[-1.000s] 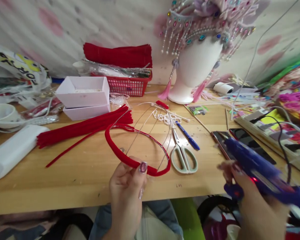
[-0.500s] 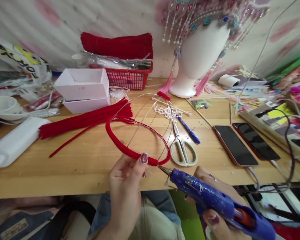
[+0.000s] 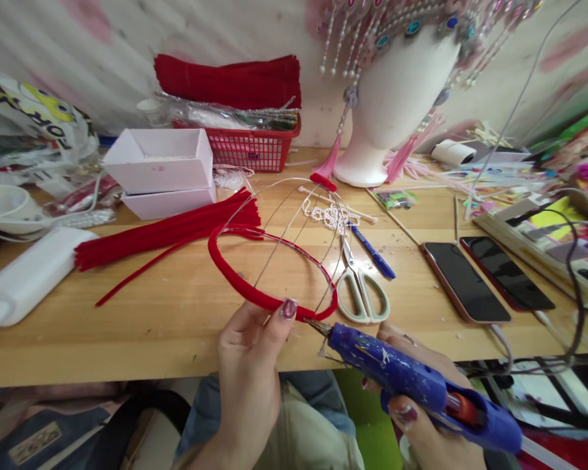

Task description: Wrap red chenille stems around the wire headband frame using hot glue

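Between thumb and fingers, my left hand (image 3: 252, 365) pinches the near rim of a wire frame (image 3: 240, 275), its base ring wrapped in red fuzzy strip. Thin bare wires arch up from the ring to a short red piece at the top. My right hand (image 3: 421, 405) grips a blue glue gun (image 3: 396, 372) with a glue stick out of its back. The gun's metal nozzle meets the ring, or nearly so, just right of my left thumb. Left of the frame lies a bundle of red pipe cleaners (image 3: 171, 232), with one loose red pipe cleaner (image 3: 142, 271) beside it.
Scissors (image 3: 362, 294) and a blue pen (image 3: 372, 251) lie right of the frame, near white bead strings (image 3: 326, 215). Farther right are two phones (image 3: 465, 281). Behind stand white boxes (image 3: 161, 163), a red basket (image 3: 249, 147) and a white mannequin head (image 3: 396, 98) wearing a beaded headdress.
The glue gun's nozzle has shifted slightly left along the ring, closer to my left thumb. My left hand and the frame have moved a little to the right in view.
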The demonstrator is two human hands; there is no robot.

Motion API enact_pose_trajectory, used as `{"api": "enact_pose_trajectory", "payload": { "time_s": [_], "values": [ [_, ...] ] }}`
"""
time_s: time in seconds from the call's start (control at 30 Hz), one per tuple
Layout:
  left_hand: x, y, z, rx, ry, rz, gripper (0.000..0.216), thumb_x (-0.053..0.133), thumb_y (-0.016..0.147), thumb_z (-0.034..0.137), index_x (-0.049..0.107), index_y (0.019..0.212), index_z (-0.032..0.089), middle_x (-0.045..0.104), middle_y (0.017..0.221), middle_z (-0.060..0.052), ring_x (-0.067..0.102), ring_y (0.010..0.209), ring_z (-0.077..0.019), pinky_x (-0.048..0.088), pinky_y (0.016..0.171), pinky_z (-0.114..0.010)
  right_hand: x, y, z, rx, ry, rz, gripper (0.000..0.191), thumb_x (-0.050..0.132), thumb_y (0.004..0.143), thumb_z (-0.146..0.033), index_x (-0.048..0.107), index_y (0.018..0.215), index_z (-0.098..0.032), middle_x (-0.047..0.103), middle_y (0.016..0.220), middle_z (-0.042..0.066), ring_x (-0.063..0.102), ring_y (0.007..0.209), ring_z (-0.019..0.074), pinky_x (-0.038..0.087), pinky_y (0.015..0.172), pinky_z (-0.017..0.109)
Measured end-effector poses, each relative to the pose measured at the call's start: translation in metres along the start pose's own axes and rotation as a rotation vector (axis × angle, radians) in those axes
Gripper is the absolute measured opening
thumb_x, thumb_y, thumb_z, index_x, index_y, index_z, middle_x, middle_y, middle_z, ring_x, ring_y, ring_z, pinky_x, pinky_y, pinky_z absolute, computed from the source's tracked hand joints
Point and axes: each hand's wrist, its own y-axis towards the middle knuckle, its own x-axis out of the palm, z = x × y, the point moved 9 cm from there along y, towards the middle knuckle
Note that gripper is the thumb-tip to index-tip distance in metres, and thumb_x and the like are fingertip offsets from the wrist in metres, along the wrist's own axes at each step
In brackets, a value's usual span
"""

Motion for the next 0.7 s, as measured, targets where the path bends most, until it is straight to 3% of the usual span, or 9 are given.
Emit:
{"api": "enact_pose_trajectory", "payload": {
  "time_s": [0.27,0.57,0.7],
  "values": [
    [0.0001,-0.0009,-0.0004,-0.007,0.017,-0.008,0.016,0.094,0.067,0.033,0.081,0.071,0.023,0.074,0.067,0.002,0.061,0.059,-0.0085,0.053,0.064,-0.017,-0.0015,-0.0019,-0.0003,-0.008,-0.022,0.020,0.056,0.053,0.091,-0.070,0.051,0.058,-0.025,0.048,0.057,0.002,0.049,0.052,0.0200,0.037,0.050,0.036],
    [-0.0021,0.0002,0.0010,0.009,0.033,-0.009,0.019,0.094,0.065,0.035,0.080,0.069,0.022,0.072,0.063,0.002,0.060,0.058,-0.0091,0.052,0.063,-0.018,-0.0010,-0.0003,0.0027,-0.059,-0.029,-0.102,0.046,0.055,0.095,-0.063,0.064,0.072,-0.024,0.058,0.063,0.002,0.058,0.056,0.0195,0.043,0.052,0.033],
    [-0.0009,0.0003,0.0009,0.008,0.053,-0.016,0.021,0.094,0.066,0.036,0.079,0.067,0.021,0.071,0.060,0.002,0.059,0.056,-0.0081,0.050,0.059,-0.015,-0.0028,0.0020,-0.0022,-0.048,0.010,-0.093,0.041,0.054,0.096,-0.061,0.066,0.079,-0.025,0.060,0.066,0.003,0.060,0.058,0.0205,0.045,0.053,0.033]
  ]
}}
